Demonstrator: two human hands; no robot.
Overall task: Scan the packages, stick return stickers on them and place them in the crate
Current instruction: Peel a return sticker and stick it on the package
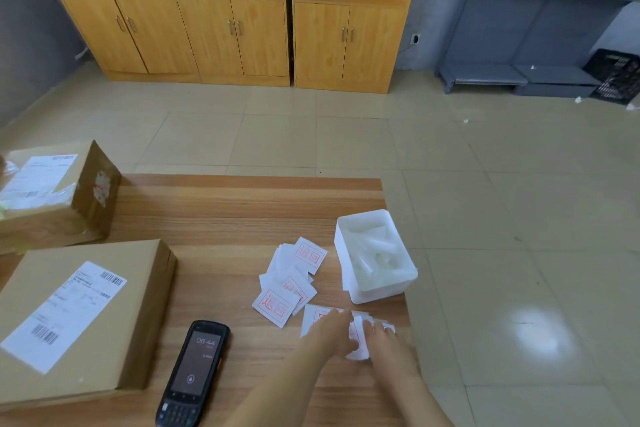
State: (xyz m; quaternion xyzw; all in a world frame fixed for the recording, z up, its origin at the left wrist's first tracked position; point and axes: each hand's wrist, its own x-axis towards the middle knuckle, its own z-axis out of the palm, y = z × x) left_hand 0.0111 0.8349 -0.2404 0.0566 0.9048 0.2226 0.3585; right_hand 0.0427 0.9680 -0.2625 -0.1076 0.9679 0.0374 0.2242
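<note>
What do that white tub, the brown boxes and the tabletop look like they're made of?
The white tub looks like thin, slightly see-through plastic: light glows through its smooth walls. The boxes look like matte brown cardboard, with folded edges and tape. The tabletop shows striped wood grain with a low sheen; solid wood or printed laminate, I cannot tell.

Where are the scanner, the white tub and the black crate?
scanner (195, 362), head view, on its screen.
white tub (381, 290), head view, on its front wall.
black crate (616, 78), head view, on its side.
</note>
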